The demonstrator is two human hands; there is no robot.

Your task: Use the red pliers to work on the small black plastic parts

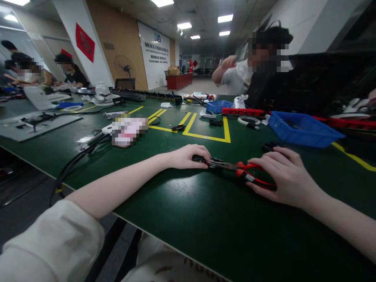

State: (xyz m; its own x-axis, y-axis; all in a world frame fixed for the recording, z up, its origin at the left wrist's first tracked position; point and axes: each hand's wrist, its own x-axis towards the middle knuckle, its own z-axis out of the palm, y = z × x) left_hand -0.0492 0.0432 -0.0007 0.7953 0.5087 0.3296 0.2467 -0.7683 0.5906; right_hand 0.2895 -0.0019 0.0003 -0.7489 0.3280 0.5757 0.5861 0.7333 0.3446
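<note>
My right hand (286, 176) is wrapped round the red handles of a pair of pliers (235, 168) lying low over the green table (188, 219). The pliers' metal jaws point left and meet a small black part (199, 159) that my left hand (188, 156) pinches with curled fingers against the table. Both forearms rest across the near part of the table. What exactly the black part is cannot be made out.
A blue bin (302, 129) stands at the right, a smaller blue tray (219, 106) farther back. Yellow tape lines (205, 135), black cables (76, 160) at the left, and small parts lie about. A person (258, 74) sits opposite; other people work at far left.
</note>
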